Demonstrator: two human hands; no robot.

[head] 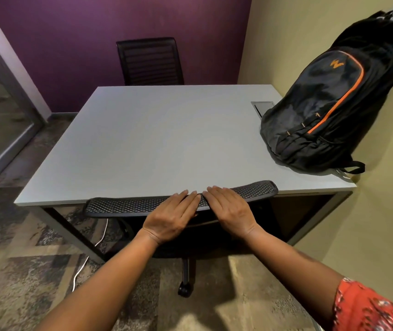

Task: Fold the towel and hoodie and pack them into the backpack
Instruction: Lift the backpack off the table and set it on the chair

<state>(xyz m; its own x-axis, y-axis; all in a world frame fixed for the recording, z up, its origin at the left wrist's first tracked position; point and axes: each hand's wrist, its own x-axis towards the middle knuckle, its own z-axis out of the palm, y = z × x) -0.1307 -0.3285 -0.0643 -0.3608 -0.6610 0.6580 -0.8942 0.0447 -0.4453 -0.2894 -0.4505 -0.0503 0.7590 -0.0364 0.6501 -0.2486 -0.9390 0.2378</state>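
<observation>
Both hands lie flat, fingers straight, side by side on the top edge of a mesh chair back (143, 204) at the table's (157, 139) near edge: left hand (170, 215), right hand (230, 211), gripping nothing. The black backpack (329, 103) stands at the far right, leaning on the wall. It looks top-heavy; a nudge to the table could tip it off the corner. No towel or hoodie is in view, and the backpack's top is blurred, so I can't say whether it is open.
</observation>
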